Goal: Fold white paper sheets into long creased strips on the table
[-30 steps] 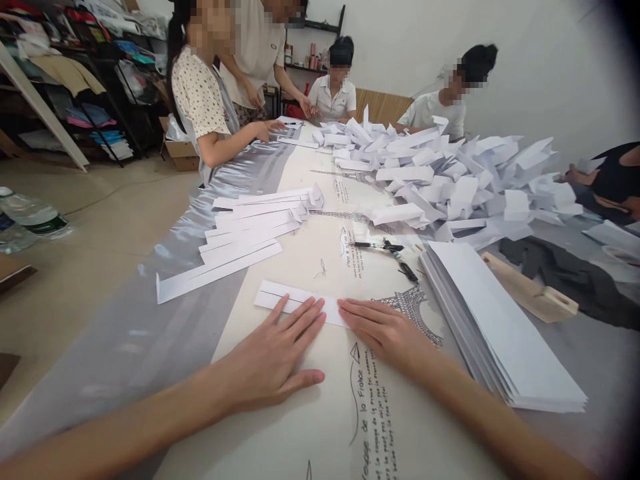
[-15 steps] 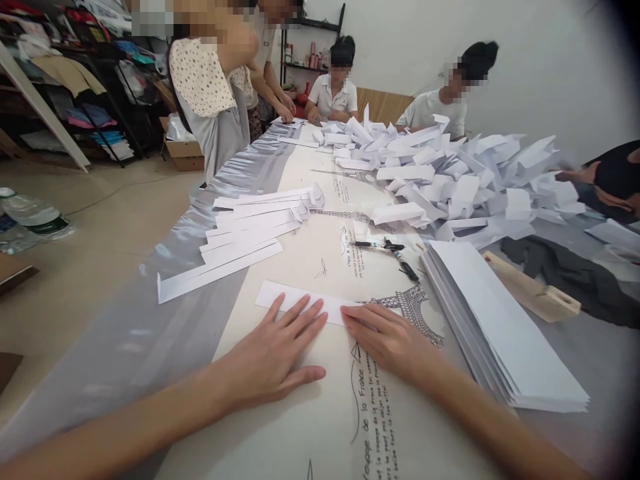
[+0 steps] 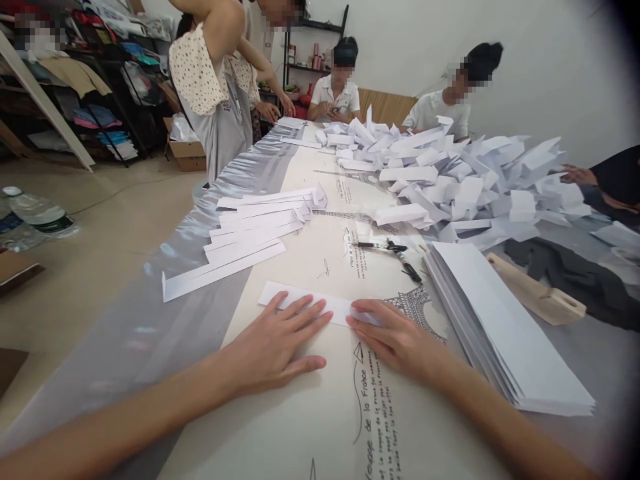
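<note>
Lying flat near centre, a paper strip (image 3: 341,309) is touched by the left hand (image 3: 273,347), fingers spread, and right hand (image 3: 403,337), grip unclear. Folded pieces (image 3: 430,173) are heaped upper right; a flat stack (image 3: 505,320) is left at right.

Left hand (image 3: 280,343): spread flat across the white paper strip (image 3: 341,311)!
Right hand (image 3: 400,337): fingertips down at its right end.
Paper stack (image 3: 505,327): just to the right.
Pens (image 3: 373,246): lying farther up.
</note>
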Motion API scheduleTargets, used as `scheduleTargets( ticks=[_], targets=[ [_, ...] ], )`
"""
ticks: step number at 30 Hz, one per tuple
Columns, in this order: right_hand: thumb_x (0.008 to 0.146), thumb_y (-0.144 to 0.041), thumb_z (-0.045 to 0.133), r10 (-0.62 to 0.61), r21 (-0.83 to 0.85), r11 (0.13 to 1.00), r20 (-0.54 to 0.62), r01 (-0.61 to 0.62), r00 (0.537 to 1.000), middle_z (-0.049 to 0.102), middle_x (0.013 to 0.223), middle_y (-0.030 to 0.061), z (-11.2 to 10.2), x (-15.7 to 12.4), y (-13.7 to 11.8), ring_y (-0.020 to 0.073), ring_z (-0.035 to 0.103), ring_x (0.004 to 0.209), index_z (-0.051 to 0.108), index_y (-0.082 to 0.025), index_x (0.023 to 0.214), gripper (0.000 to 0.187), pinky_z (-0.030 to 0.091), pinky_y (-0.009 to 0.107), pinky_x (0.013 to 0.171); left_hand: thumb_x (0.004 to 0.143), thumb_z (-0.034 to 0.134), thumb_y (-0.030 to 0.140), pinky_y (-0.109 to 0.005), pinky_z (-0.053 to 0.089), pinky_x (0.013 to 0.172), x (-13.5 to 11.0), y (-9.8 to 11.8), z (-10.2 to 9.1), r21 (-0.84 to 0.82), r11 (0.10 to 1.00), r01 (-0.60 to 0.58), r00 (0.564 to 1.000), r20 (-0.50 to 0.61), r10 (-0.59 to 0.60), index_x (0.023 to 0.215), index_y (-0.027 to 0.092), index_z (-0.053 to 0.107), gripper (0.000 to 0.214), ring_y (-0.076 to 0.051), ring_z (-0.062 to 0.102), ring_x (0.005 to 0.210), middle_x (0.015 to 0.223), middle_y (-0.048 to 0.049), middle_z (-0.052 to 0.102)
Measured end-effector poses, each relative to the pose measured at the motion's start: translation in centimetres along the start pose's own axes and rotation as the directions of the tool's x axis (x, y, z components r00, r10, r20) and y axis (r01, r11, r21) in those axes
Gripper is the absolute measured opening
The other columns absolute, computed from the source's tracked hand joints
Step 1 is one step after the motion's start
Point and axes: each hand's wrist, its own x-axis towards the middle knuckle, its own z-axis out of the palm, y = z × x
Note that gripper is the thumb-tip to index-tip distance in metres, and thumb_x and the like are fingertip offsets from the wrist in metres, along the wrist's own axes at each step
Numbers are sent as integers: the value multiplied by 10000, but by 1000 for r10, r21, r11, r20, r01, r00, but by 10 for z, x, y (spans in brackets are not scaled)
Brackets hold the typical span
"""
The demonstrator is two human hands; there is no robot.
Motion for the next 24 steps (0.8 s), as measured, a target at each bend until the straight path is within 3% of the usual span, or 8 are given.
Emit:
scheduleTargets(
  ticks=[7,13,18,24],
  targets=[
    [1064,-194,493,0,3,1000,12,0,1000,630,1293,136,2,-2,3,258,637,1153,653,-228,1334,315,623,461,907,1073,329,625,-561,4,1273,0,-1,-1,-63,998,14,997,70,-9,1663,254,114,730,-314,205,1580,1699,-61,254],
    [1066,-212,501,26,76,997,-17,-24,1000,641,1277,127,4,0,7,252,641,1147,695,-238,1269,281,606,461,929,1047,343,671,-613,8,1264,-1,0,-4,-86,996,24,994,106,-14,1666,270,70,787,-346,143,1589,1719,-94,133],
    [1046,-206,532,111,248,964,-45,-96,993,649,1278,97,5,4,13,218,674,1121,747,-267,1164,253,605,388,934,1038,358,681,-635,27,1259,-2,-1,-3,-92,996,8,995,95,1,1661,318,112,763,-364,133,1588,1724,-92,88],
    [1054,-140,418,118,188,975,1,-116,993,584,1371,117,9,2,13,235,633,1175,637,-292,1355,402,584,454,991,1033,367,686,-668,64,1243,0,0,-7,-94,995,21,994,112,-10,1644,349,205,717,-390,150,1580,1722,-100,112]
  ],
)
